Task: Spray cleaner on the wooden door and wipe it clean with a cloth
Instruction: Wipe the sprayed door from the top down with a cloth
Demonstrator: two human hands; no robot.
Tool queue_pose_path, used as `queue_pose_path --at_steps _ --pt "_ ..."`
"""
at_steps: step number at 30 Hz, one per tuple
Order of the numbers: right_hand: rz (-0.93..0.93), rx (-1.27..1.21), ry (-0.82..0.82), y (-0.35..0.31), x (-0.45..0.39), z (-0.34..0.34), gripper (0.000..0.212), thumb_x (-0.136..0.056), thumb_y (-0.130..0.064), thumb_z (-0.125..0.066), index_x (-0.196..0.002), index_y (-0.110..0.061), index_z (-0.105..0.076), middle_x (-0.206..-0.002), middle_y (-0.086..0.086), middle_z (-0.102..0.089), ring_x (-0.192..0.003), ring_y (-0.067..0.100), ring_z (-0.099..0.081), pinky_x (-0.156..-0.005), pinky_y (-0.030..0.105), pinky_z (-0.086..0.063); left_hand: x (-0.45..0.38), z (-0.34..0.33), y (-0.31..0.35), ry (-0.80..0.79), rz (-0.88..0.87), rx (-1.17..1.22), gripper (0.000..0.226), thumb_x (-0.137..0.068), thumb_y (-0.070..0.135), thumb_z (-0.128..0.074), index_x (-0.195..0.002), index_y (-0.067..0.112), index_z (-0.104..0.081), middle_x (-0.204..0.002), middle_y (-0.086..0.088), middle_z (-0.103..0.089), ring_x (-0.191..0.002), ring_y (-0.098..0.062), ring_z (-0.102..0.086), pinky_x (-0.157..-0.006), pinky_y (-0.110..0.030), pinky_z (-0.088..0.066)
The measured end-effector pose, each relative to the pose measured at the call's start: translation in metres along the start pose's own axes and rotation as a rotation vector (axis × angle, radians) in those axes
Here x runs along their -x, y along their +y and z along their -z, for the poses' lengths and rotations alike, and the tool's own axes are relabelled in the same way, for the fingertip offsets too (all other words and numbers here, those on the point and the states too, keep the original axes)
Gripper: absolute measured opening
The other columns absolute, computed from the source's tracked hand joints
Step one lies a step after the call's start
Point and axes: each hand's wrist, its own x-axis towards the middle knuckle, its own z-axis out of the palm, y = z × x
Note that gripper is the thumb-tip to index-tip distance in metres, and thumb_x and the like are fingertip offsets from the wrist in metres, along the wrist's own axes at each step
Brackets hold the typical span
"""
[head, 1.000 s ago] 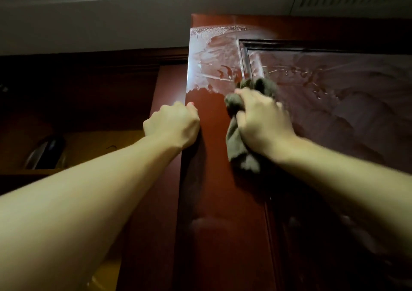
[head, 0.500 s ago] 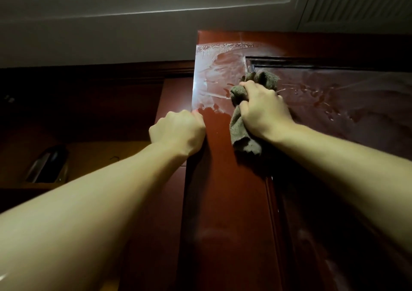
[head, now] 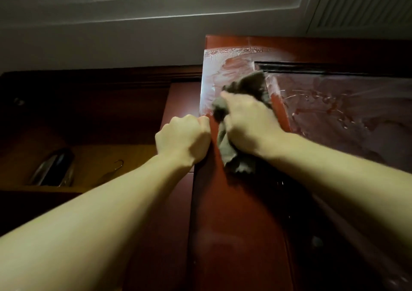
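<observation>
Door (head: pixel 234 212), centre of frame: red-brown wood, glossy and smooth, filmed with wet whitish streaks toward its top. Cloth (head: pixel 249 85): grey-brown, matt, soft woven fabric. Object (head: pixel 52 168) at lower left: shiny, possibly metal. Ceiling (head: pixel 133 23): matt white.

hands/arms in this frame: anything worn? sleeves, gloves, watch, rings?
Nothing worn that shows. Both forearms are bare all the way to the bottom frame edge, so no sleeve or cuff is in view. The left hand and right hand are ungloved, with no watch or wristband. No rings visible, though most fingers are hidden and the light is dim.
</observation>
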Motion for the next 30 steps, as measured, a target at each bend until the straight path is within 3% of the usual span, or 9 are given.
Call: queue_pose_path --at_steps 4,8,10,13,16,24,30 --pt "0.208 0.000 0.008 -0.018 0.006 -0.010 0.052 -0.096 -0.029 -0.037 -0.147 -0.022 -0.036 -0.139 0.012 -0.052 -0.124 0.032 -0.047 -0.102 0.038 -0.034 0.001 0.001 -0.004 -0.004 0.028 0.037 0.045 -0.094 0.037 -0.029 -0.108 0.014 -0.064 -0.117 -0.021 -0.059 -0.104 -0.042 -0.054 -0.074 -0.036 -0.032" --pt "-0.007 0.016 0.023 -0.006 -0.038 -0.011 0.048 -0.096 -0.025 -0.040 -0.144 -0.022 -0.037 -0.140 0.013 -0.050 -0.124 0.035 -0.045 -0.102 0.039 -0.033 0.006 0.001 -0.005 -0.041 -0.040 -0.004 0.037 -0.093 0.032 -0.028 -0.101 0.018 -0.062 -0.114 -0.018 -0.060 -0.101 -0.041 -0.054 -0.072 -0.035 -0.033" --pt "-0.021 -0.010 0.048 -0.009 -0.042 -0.013 0.048 -0.096 -0.023 -0.041 -0.144 -0.021 -0.038 -0.140 0.010 -0.049 -0.127 0.032 -0.043 -0.103 0.040 -0.033 0.003 0.002 -0.005 -0.040 -0.033 0.003 0.035 -0.094 0.030 -0.030 -0.102 0.018 -0.062 -0.114 -0.017 -0.059 -0.100 -0.041 -0.054 -0.072 -0.035 -0.033" --pt "0.168 -0.105 -0.001 -0.013 -0.033 -0.009 0.046 -0.096 -0.024 -0.045 -0.142 -0.029 -0.045 -0.140 0.006 -0.052 -0.126 0.030 -0.047 -0.105 0.038 -0.037 0.000 0.004 -0.004 -0.041 -0.023 0.004 0.037 -0.095 0.033 -0.030 -0.106 0.018 -0.061 -0.117 -0.017 -0.059 -0.103 -0.040 -0.054 -0.072 -0.035 -0.031" --pt "0.240 -0.036 -0.055 -0.008 -0.039 -0.003 0.045 -0.100 -0.028 -0.043 -0.144 -0.032 -0.041 -0.140 0.006 -0.053 -0.127 0.028 -0.045 -0.103 0.035 -0.032 -0.003 0.006 0.001 -0.046 0.010 0.002 0.040 -0.097 0.034 -0.029 -0.110 0.013 -0.060 -0.119 -0.019 -0.058 -0.107 -0.039 -0.054 -0.075 -0.036 -0.033" --pt "-0.221 0.066 0.084 0.028 -0.032 0.009 0.048 -0.097 -0.027 -0.039 -0.145 -0.020 -0.035 -0.144 0.011 -0.046 -0.129 0.033 -0.044 -0.105 0.039 -0.031 -0.022 0.009 0.020 -0.050 0.078 -0.038 0.046 -0.098 0.034 -0.024 -0.115 0.009 -0.059 -0.122 -0.019 -0.058 -0.110 -0.039 -0.054 -0.078 -0.035 -0.033" --pt "-0.186 -0.031 0.090 0.036 0.005 0.003 0.059 -0.097 -0.029 -0.040 -0.153 -0.020 -0.022 -0.151 0.008 -0.038 -0.137 0.029 -0.035 -0.111 0.037 -0.026 -0.033 0.004 0.023 -0.025 0.088 -0.039 0.049 -0.098 0.034 -0.023 -0.117 0.009 -0.060 -0.122 -0.019 -0.058 -0.111 -0.039 -0.053 -0.078 -0.036 -0.033"
